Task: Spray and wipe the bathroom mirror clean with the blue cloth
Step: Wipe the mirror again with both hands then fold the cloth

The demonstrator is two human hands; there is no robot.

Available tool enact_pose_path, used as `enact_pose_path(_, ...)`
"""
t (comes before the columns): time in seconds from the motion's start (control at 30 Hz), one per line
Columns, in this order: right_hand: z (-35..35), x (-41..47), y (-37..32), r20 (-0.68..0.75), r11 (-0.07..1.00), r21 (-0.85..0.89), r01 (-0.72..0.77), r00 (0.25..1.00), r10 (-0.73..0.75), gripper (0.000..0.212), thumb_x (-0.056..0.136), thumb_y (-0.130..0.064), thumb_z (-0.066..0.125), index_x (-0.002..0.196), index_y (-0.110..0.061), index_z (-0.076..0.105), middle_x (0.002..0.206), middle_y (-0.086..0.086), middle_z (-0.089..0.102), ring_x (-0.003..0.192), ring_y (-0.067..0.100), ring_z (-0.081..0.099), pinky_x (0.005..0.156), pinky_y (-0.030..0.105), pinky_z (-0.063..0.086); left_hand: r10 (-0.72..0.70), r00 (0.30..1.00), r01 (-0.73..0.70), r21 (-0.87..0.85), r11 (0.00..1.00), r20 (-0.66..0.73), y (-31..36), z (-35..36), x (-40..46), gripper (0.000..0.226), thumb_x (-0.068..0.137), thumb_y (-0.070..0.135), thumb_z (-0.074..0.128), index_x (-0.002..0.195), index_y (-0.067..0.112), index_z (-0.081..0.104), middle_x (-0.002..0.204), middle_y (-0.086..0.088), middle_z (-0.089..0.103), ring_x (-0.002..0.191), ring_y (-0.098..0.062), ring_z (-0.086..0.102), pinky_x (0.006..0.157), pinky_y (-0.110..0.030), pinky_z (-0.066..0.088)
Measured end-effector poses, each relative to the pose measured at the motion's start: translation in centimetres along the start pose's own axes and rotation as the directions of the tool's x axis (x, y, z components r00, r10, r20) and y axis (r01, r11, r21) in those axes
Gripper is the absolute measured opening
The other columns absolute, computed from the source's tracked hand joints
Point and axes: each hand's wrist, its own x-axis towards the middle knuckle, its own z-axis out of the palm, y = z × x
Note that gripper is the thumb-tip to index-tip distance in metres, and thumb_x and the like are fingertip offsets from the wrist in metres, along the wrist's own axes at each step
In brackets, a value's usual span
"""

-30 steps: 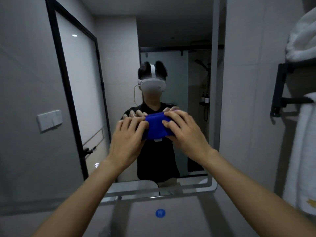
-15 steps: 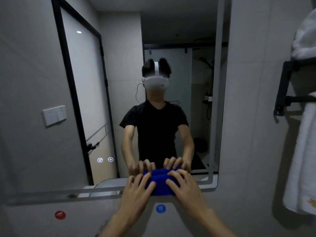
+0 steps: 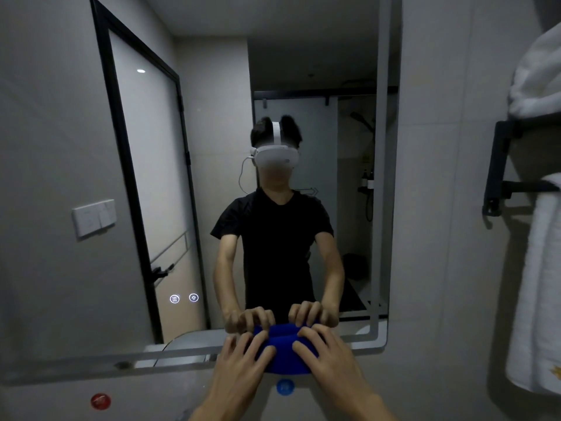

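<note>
Cloth position recorded first: the blue cloth [image 3: 283, 349] lay pressed flat against the bathroom mirror [image 3: 273, 86] at its bottom edge, bunched into a wad whose long axis ran side to side, spanning the gap between the two hands. The left hand [image 3: 239, 369] covered the wad's left end and the right hand [image 3: 329, 361] its right end, fingers of both spread and laid flat on the fabric, pushing it against the glass rather than closing around it; neither hand was curled into a fist. Both hands sat equally near the cloth, so neither had the advantage. The glass still to be covered lay almost wholly above the hands, and also out to either side of them; below the fingertips only the mirror's pale lower frame and plain wall remained. Judgement: the next stroke would have to run upward or sideways along the glass, since there was no mirror left beneath. Materials noted: cloth soft, thick and matte, creased into a fold across its middle; mirror hard, smooth and glossy, with a rounded corner to the right of the right hand. No spray bottle was in view. A round blue sticker [image 3: 284, 386] sat on the wall just below the cloth, between the wrists, and a red sticker [image 3: 100, 401] well off to the left of the left hand. White towels [image 3: 537, 284] hung on a black rack far to the right.
</note>
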Motion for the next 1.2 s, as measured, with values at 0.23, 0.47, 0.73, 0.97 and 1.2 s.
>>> enact_pose_path(0.23, -6.3, 7.7, 3.2, -0.214, 0.996, -0.094, 0.01, 0.976, -0.03, 0.046, 0.083, -0.024, 0.064, 0.126, -0.014, 0.054, 0.134, 0.013, 0.054, 0.123, 0.031, 0.051, 0.097, 0.041, 0.052, -0.014, 0.966, 0.04, 0.097, 0.994, -0.258, -2.6, -8.2, 6.8, 0.053, 0.07, 0.013, 0.076, 0.119, 0.018, 0.055, 0.132, -0.009, 0.061, 0.115, -0.03, 0.053, 0.092, -0.046, 0.038)
enact_pose_path(0.47, -15.6, 17.4, 5.6, -0.255, 0.969, -0.246, 0.038, 0.962, -0.102, 0.05, 0.083, -0.015, 0.062, 0.132, -0.01, 0.054, 0.139, 0.014, 0.052, 0.13, 0.033, 0.047, 0.103, 0.045, 0.047, 0.044, 0.932, 0.047, 0.241, 0.969, -0.359, -5.9, -18.1, 14.5, 0.047, 0.08, 0.017, 0.076, 0.122, 0.013, 0.057, 0.137, -0.008, 0.058, 0.118, -0.033, 0.058, 0.091, -0.044, 0.038)
enact_pose_path(0.73, -22.4, 26.8, 7.2, -0.341, 0.952, -0.306, 0.006, 0.933, -0.116, 0.059, 0.08, -0.017, 0.071, 0.135, -0.009, 0.051, 0.139, 0.014, 0.052, 0.132, 0.032, 0.047, 0.105, 0.045, 0.047, -0.033, 0.935, 0.133, 0.263, 0.956, -0.352, -9.4, -26.6, 21.7, 0.069, 0.072, 0.016, 0.08, 0.131, 0.018, 0.044, 0.152, -0.008, 0.045, 0.136, -0.033, 0.047, 0.108, -0.046, 0.039)
enact_pose_path(0.97, -27.3, 33.8, 8.7, -0.437, 0.932, -0.361, -0.034, 0.889, -0.137, 0.062, 0.078, -0.014, 0.08, 0.134, -0.009, 0.054, 0.137, 0.014, 0.056, 0.131, 0.03, 0.05, 0.103, 0.043, 0.046, -0.008, 0.874, 0.213, 0.368, 0.905, -0.485, -11.7, -32.6, 26.7, 0.057, 0.086, 0.022, 0.057, 0.141, 0.013, 0.044, 0.153, -0.015, 0.043, 0.142, -0.037, 0.038, 0.114, -0.058, 0.026)
enact_pose_path(1.2, -31.9, 39.1, 9.7, -0.463, 0.934, -0.342, -0.104, 0.883, -0.071, 0.058, 0.1, -0.022, 0.055, 0.152, -0.021, 0.03, 0.16, 0.007, 0.029, 0.148, 0.024, 0.025, 0.115, 0.041, 0.031, 0.046, 0.839, 0.275, 0.495, 0.824, -0.543, -13.1, -37.2, 31.6, 0.064, 0.088, 0.015, 0.066, 0.146, 0.009, 0.038, 0.157, -0.017, 0.035, 0.146, -0.036, 0.029, 0.118, -0.054, 0.022)
